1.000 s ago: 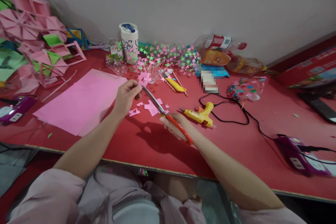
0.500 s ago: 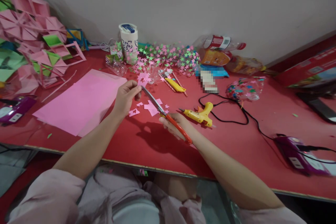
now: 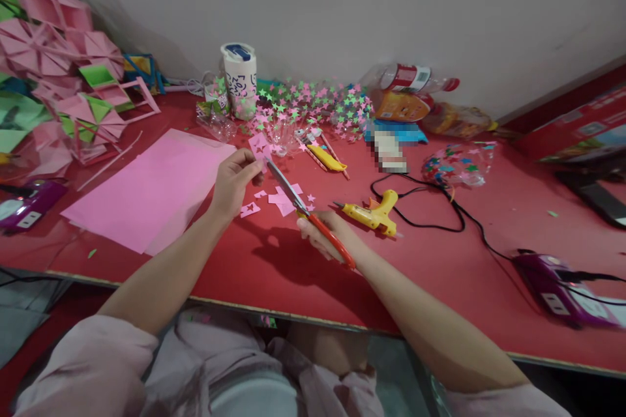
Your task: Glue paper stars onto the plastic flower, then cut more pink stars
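Note:
Between the fingertips of my left hand (image 3: 238, 181) is a small pink paper piece (image 3: 259, 144) with a star-shaped cutout. My right hand (image 3: 328, 234) is wrapped round the orange handles of a pair of scissors (image 3: 292, 195). Their blades point up and left, and the tips touch or nearly touch the paper; I cannot tell which. Below the blades, pink paper scraps (image 3: 285, 201) and a loose pink star (image 3: 312, 198) lie on the red table (image 3: 235, 267).
Pink sheets (image 3: 156, 186) lie at left, near folded paper models (image 3: 78, 58). A yellow glue gun (image 3: 374, 214) with a black cord lies right of my right hand. Behind stand a tumbler (image 3: 239, 81) and star-covered clear plastic (image 3: 313, 104). A purple power strip (image 3: 562, 293) sits far right.
The pink paper piece has turned and shifted slightly left in my left fingers. The scissors and my right hand have barely moved.

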A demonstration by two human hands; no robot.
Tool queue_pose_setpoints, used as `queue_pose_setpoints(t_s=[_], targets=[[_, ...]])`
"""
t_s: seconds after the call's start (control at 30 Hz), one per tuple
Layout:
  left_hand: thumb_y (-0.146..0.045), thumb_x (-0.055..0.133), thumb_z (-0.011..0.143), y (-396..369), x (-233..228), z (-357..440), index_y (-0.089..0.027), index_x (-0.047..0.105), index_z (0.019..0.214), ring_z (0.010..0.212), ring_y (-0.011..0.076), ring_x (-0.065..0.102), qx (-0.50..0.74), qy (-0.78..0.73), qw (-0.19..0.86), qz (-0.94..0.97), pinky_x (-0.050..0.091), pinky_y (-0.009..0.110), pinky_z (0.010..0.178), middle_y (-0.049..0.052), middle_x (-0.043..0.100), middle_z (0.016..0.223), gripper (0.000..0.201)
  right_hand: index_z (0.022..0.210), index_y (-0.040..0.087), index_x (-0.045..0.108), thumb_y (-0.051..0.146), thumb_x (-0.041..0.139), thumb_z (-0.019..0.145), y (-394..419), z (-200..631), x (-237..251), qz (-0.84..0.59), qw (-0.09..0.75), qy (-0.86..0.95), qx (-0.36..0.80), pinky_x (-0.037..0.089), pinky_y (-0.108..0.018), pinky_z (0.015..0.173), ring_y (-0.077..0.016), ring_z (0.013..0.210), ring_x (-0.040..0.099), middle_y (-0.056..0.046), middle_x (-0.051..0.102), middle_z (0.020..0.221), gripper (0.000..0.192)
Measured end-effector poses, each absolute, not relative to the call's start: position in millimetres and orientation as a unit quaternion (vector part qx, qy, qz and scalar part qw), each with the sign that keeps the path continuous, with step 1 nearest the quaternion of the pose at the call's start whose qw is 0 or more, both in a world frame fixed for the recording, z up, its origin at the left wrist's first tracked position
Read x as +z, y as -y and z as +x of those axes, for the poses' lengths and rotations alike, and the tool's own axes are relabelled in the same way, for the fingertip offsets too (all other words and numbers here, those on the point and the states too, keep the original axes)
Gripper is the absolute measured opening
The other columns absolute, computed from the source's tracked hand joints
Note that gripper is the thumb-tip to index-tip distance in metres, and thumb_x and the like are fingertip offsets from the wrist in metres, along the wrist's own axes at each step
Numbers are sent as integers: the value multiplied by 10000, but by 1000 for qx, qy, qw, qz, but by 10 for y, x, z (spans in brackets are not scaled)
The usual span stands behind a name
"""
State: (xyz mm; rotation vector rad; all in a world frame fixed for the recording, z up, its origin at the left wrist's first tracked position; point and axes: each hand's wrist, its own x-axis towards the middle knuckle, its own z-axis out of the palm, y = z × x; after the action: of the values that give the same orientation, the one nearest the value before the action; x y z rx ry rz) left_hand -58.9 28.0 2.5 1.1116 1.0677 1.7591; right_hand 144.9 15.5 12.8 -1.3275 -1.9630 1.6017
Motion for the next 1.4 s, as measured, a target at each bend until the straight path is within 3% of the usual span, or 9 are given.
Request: queue_pose_setpoints(t_s=[0.53,1.4], targets=[[-238,652,711,-262,-15,-459,-188,529,638,489,57,505,709,-385,433,401,427,203,516,-53,560,539,152,638,198,443,656,532,754,-102,1431,101,-441,137,684,565,304,-193,345,-63,295,383,91,390,374,481],[-205,626,718,-262,8,-476,-181,523,621,481,56,511,702,-385,452,394,436,192,511,-46,553,535,143,610,205,429,634,552,750,-80,1414,96,-475,177,667,546,257,-191,285,-53,254,324,94,361,366,468]])
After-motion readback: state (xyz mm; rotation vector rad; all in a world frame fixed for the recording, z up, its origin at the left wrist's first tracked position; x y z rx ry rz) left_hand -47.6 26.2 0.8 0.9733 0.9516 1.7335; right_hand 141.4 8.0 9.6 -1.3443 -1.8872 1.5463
